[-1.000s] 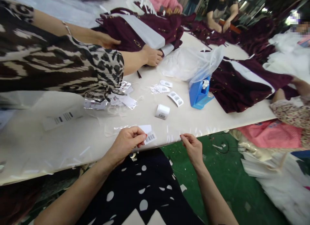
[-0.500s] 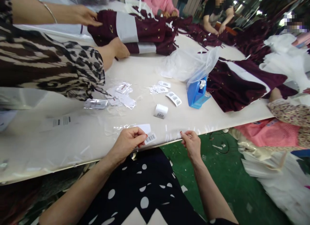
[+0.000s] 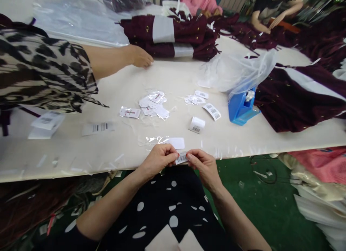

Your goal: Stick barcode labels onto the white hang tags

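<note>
Between my two hands, at the table's front edge, is a small white barcode label (image 3: 181, 158). My left hand (image 3: 161, 158) pinches its left end between thumb and finger. The right end is pinched by my right hand (image 3: 203, 165). Just behind them lies a blank white card (image 3: 177, 143) in clear plastic. A roll of barcode labels (image 3: 197, 125) stands farther back, with a strip of labels (image 3: 212, 111) beyond it. Tags are heaped in a loose pile (image 3: 155, 104), and a smaller group of tags (image 3: 195, 99) lies to its right.
A blue tape dispenser (image 3: 242, 108) stands on the white table (image 3: 135, 81), partly under clear plastic. Folded maroon garments (image 3: 186, 31) lie behind. Another person's hand (image 3: 142, 57) reaches in from the left, near the garments. Two people are at the far side.
My right hand has come left to the label and now grips its right end. The other person's hands have left the maroon garments, one now out of view. The view has shifted left.
</note>
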The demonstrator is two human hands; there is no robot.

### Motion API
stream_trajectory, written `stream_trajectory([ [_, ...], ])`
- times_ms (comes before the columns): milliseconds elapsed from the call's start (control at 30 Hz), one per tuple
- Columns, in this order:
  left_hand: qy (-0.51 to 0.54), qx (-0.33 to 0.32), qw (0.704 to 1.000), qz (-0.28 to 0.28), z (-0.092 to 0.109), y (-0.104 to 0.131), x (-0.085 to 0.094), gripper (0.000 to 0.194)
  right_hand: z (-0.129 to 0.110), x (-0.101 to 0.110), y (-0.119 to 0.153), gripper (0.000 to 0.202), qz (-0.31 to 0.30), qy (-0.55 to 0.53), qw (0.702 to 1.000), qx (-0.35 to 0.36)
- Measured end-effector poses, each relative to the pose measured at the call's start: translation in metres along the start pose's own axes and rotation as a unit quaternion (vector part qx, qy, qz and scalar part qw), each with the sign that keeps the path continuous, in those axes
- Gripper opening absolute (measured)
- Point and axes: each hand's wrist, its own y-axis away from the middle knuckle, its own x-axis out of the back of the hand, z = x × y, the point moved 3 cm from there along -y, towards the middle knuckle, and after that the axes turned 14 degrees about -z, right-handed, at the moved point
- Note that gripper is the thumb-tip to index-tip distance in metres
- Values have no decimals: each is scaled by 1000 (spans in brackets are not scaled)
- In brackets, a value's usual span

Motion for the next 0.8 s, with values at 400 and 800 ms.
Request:
stream_trajectory([
  [400, -316, -93, 930, 162, 1, 5, 28, 31, 7, 1, -26, 21, 101, -24, 994, 24],
  [800, -631, -258, 727, 84, -23, -5, 36, 21, 5, -3, -46, 24, 79, 64, 995, -5],
])
